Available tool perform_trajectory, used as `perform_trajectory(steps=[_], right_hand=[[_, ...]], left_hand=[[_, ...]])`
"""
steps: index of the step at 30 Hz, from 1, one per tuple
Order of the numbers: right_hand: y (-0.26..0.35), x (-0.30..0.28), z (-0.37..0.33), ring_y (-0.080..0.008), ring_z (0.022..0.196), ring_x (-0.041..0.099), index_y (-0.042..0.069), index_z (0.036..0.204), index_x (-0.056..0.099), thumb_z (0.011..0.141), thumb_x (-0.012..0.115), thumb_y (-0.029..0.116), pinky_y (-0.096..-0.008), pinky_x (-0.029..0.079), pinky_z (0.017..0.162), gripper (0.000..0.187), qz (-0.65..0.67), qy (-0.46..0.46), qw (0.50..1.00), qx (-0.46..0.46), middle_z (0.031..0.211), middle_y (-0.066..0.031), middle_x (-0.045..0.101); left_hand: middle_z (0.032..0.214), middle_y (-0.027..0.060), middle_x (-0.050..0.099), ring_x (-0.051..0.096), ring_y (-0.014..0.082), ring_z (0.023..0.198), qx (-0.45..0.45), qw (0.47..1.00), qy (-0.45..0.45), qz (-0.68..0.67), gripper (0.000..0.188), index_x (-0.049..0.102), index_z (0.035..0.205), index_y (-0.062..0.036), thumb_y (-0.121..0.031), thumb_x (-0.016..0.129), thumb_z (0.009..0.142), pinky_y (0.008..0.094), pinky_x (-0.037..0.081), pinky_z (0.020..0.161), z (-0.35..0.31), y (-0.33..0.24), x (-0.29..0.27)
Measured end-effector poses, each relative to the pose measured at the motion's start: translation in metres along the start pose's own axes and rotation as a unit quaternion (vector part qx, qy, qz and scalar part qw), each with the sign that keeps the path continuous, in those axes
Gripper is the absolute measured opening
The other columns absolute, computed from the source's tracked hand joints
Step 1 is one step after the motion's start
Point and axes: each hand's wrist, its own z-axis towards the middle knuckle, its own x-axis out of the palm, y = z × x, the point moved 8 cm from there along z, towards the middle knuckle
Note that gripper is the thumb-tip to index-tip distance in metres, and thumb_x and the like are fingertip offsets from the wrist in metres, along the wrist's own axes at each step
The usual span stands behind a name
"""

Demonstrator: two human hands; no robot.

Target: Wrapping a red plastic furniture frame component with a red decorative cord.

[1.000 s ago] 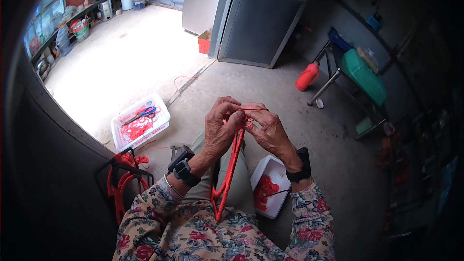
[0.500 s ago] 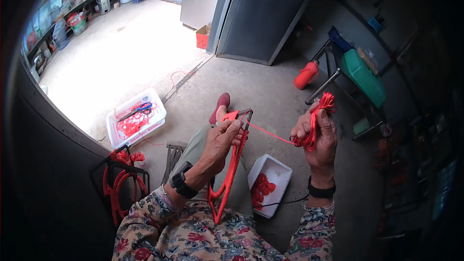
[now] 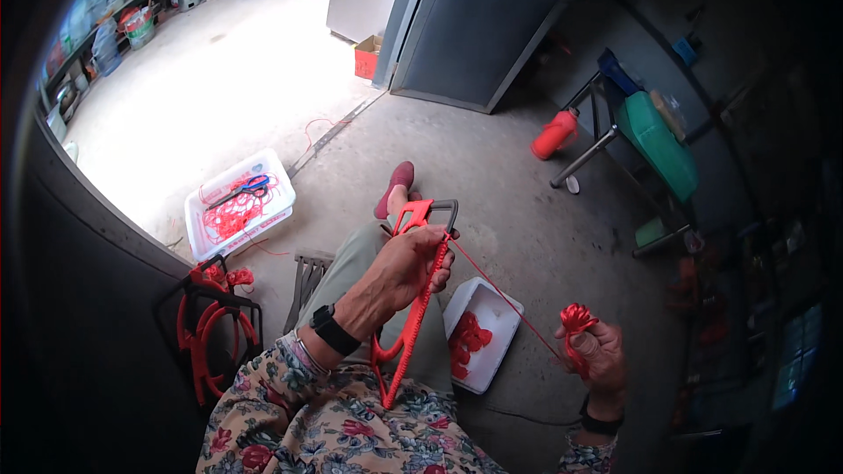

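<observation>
In my left hand [image 3: 399, 272] is a frame [image 3: 413, 338] whose long side is closely wrapped in red cord, with a bare dark corner at the top above my fingers. A red band also crosses near that corner. My right hand [image 3: 604, 360], lower and off to the right, closes around a looped bundle of red cord [image 3: 577, 319]. From the bundle a thin red strand [image 3: 509, 297] runs taut up to the frame beside my left fingers. The frame's lower end rests near my lap.
At left, a white tray [image 3: 285, 197] holds red cord scraps and blue-handled scissors [image 3: 255, 184]. Similar red-wrapped frames [image 3: 209, 325] lean below it. Beside my leg stands a white bin [image 3: 492, 369] with red pieces. A red thermos [image 3: 555, 134] stands by a metal-legged table [image 3: 584, 158].
My right hand has moved down and slightly right with the cord bundle, so the strand now slopes more steeply. My left hand has turned a little around the frame.
</observation>
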Motion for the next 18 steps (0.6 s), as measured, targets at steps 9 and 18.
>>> perform_trajectory(steps=[9,18], right_hand=[[-0.007,-0.004,-0.008,-0.0059,0.062,0.054,-0.003,0.102,0.067,0.089,0.068,0.023,-0.0205,0.043,0.057,0.029,-0.011,0.036,0.999,0.014,0.077,-0.0029,0.065],[0.033,-0.027,0.009,-0.0054,0.068,0.052,-0.002,0.103,0.068,0.09,0.067,0.027,-0.0212,0.042,0.061,0.032,-0.197,0.003,0.98,-0.025,0.081,-0.0004,0.064]], left_hand=[[0.068,0.0088,0.058,0.053,0.0196,0.049,0.005,0.998,-0.051,-0.025,0.015,0.051,0.089,-0.0059,-0.02,0.054,0.091,0.0289,0.043,0.044,-0.005,-0.003,-0.004],[0.067,0.0084,0.053,0.05,0.0197,0.051,-0.019,0.997,-0.066,-0.02,0.009,0.047,0.087,-0.0066,-0.015,0.048,0.084,0.0304,0.037,0.042,-0.004,0.0,-0.01]])
